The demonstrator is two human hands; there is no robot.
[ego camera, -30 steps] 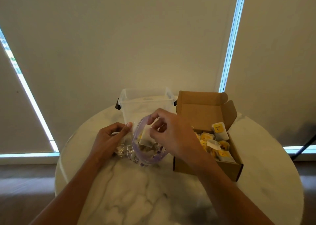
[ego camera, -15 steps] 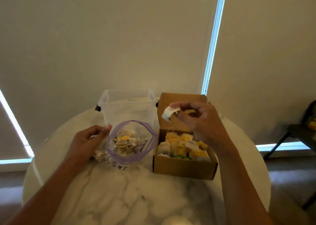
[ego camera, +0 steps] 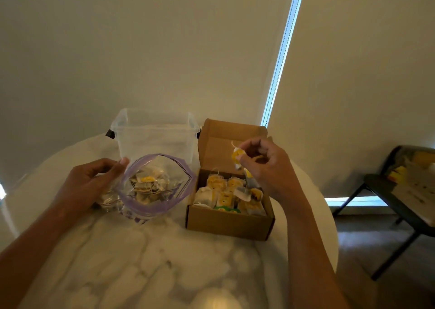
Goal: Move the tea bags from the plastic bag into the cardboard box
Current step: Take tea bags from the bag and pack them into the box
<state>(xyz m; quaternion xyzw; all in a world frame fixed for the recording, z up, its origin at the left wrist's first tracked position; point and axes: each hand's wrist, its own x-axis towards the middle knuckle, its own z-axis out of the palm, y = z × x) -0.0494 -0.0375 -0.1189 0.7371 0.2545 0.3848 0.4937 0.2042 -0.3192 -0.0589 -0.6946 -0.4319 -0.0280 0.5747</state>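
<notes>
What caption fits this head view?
Right hand holds a tea bag over the open cardboard box; left hand grips the plastic bag.

Shades: two beige roller shades (ego camera: 141, 50) are drawn down across the whole back of the room.
Gap: a narrow strip of blue-white daylight (ego camera: 282, 57) slants between the shades.
Low light: a bright band (ego camera: 353, 201) shows under the right shade, and a small glow (ego camera: 2, 191) at the left edge.
Table: a round tabletop (ego camera: 141, 261), white marble with grey veins; a pale glare (ego camera: 216, 301) sits at its near edge.
Floor: dark and wood-toned (ego camera: 367, 250), right of the table.
Side furniture: a dark-framed piece (ego camera: 400, 205) on slanted legs at the far right carries yellow and pale items too blurred to identify.
Room light: dim and warm.
</notes>
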